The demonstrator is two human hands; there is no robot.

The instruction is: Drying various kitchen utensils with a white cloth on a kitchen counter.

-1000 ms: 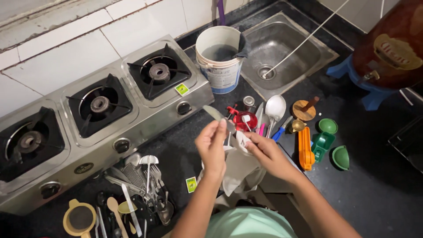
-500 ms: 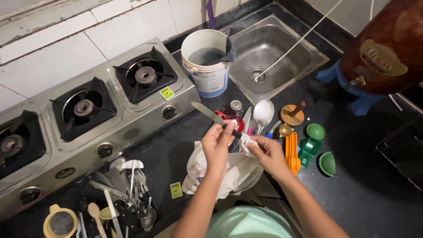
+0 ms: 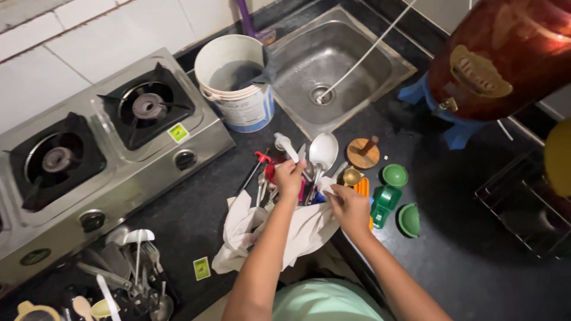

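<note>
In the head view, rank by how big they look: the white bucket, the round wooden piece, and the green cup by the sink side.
1. White bucket, by far the largest.
2. Round wooden piece.
3. Green cup, only slightly smaller than the wooden piece; they lie side by side, so the order is close.

A person's left hand (image 3: 289, 177) grips a pale plastic spoon (image 3: 284, 145) above a heap of utensils on a black stone counter (image 3: 476, 261), while the right hand (image 3: 350, 205) pinches a crumpled white cloth (image 3: 250, 229). Nearby stand a steel 2-burner gas stove (image 3: 101, 154), white plastic bucket (image 3: 235, 89) and steel sink (image 3: 333, 65).
</note>
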